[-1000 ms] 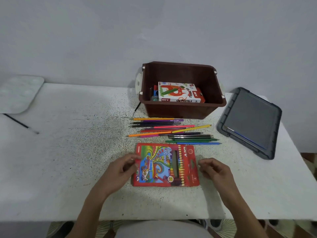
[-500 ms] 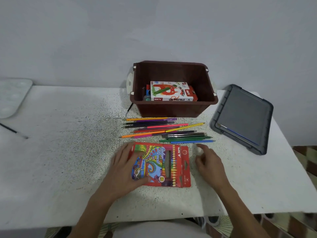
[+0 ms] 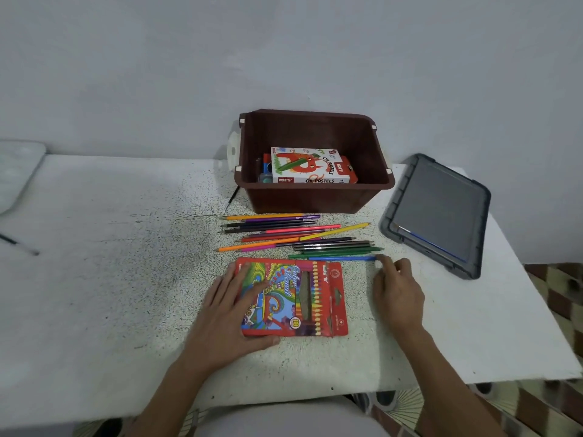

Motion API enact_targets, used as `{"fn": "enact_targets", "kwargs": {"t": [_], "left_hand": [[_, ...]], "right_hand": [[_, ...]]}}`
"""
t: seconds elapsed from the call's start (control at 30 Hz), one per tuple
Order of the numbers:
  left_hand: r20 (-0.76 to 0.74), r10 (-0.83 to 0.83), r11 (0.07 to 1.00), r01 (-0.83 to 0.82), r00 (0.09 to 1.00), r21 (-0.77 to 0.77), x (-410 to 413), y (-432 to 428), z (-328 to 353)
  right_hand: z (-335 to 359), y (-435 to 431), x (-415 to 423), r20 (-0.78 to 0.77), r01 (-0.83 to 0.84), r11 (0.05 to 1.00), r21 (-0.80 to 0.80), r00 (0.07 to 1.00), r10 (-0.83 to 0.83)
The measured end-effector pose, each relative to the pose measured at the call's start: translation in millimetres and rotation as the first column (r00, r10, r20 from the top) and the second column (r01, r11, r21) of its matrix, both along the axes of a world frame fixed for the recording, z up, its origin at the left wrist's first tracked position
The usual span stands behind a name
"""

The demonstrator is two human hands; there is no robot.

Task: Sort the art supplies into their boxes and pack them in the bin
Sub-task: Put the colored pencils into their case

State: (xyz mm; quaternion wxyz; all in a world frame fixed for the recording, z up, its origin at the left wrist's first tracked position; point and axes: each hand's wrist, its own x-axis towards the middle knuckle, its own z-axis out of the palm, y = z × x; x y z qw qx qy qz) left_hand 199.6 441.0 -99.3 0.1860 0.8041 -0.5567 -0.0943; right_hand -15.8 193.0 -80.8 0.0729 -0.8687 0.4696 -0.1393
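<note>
A red colour-pencil box (image 3: 303, 298) lies flat near the table's front edge. My left hand (image 3: 230, 310) rests flat on its left part, fingers straight. Several loose colour pencils (image 3: 296, 238) lie in a row between the box and the brown bin (image 3: 315, 197). My right hand (image 3: 396, 288) is just right of the box, its fingertips at the right end of the blue pencil (image 3: 340, 258), the nearest one. I cannot see whether they pinch it. An oil pastels box (image 3: 310, 167) lies inside the bin, with small items beside it.
A grey bin lid (image 3: 438, 212) lies to the right of the bin. A white paint palette (image 3: 15, 171) and a paintbrush (image 3: 19, 244) sit at the far left. Another thin brush (image 3: 232, 200) lies by the bin's left corner. The table's right edge is close to the lid.
My left hand has slid onto the pencil box and laid flat. My right hand has moved forward from beside the box to the end of the blue pencil.
</note>
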Motion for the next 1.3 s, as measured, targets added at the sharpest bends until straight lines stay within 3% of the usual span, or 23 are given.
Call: {"fn": "enact_targets", "kwargs": {"t": [0.63, 0.8, 0.9, 1.07, 1.3], "left_hand": [[-0.009, 0.014, 1.0, -0.014, 1.0, -0.021, -0.9, 0.4, 0.0], [-0.012, 0.018, 0.999, -0.019, 1.0, -0.03, -1.4, 1.4, -0.8], [-0.007, 0.028, 0.999, -0.028, 1.0, -0.026, -2.0, 1.0, -1.6], [-0.019, 0.048, 0.999, -0.048, 0.999, -0.014, -1.7, 1.7, -2.1], [-0.008, 0.054, 0.998, -0.054, 0.999, 0.014, -1.5, 1.4, -2.3]], "right_hand": [[12.2, -9.8, 1.5, 0.03, 0.064, 0.994, 0.089, 0.997, -0.067], [10.8, -11.4, -9.0, 0.208, 0.07, 0.993, 0.094, 0.974, -0.089], [9.4, -11.5, -21.7, 0.285, -0.011, 0.998, 0.059, 0.958, -0.007], [4.1, -9.2, -58.7, 0.202, -0.193, 0.981, -0.016, 0.96, 0.192], [-0.2, -0.7, -93.7, 0.117, -0.16, 0.987, -0.014, 0.98, 0.161]]}}
